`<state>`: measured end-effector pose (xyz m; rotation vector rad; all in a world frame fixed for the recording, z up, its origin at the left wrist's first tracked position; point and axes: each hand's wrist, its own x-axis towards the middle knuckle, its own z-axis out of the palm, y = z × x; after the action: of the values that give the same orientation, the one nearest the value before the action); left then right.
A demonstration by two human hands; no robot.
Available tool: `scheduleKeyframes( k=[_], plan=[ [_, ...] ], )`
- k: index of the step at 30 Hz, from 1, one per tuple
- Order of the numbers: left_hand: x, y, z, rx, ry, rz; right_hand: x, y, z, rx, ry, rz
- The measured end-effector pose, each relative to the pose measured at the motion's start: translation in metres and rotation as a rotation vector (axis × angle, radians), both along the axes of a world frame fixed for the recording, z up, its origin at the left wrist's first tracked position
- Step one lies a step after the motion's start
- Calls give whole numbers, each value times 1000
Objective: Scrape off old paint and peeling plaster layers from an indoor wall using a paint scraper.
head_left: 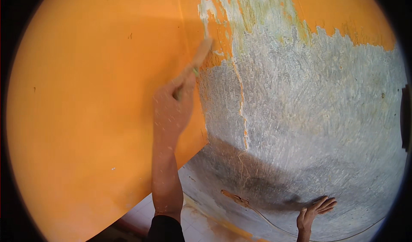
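My left hand (175,107) is closed around a flat scraper (203,53), raised and slightly blurred by motion. The scraper's tip is at the ragged border between orange paint (219,31) and the bared grey wall (283,100). Pale specks show in front of my left forearm. Lower right, my right hand (315,213) rests on the grey wall with its fingers stretched out, holding nothing. A thin strip of leftover orange paint (242,100) runs down the grey part. Higher up, a whitish-green patch (262,6) shows where the orange layer is gone.
A smooth orange wall (86,92) fills the left side and meets the scraped wall at a corner. Low on the grey wall is a brown fitting (235,198) with a thin cable (266,219) trailing right. Pale floor tiles (195,225) show below. A dark object (405,117) stands at the right rim.
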<state>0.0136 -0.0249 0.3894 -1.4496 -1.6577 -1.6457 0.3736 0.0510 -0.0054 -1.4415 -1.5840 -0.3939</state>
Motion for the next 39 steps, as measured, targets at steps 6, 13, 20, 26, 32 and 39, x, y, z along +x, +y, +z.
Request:
scheduleKeyframes(
  k=[6,13,20,26,32,39],
  plan=[
    [5,7,12,135,125,71,1,3,0,23,-58,5],
    [6,16,-27,176,250,0,7,4,-1,-13,-17,11],
    [7,12,-29,110,148,-25,3,3,-2,-7,-26,10],
    [12,5,1,114,168,-9,4,5,-4,7,-33,23],
    [9,18,-28,162,158,-53,4,4,-3,-5,-7,17],
    [8,10,30,88,186,2,7,11,-3,4,-32,20]
  ],
)
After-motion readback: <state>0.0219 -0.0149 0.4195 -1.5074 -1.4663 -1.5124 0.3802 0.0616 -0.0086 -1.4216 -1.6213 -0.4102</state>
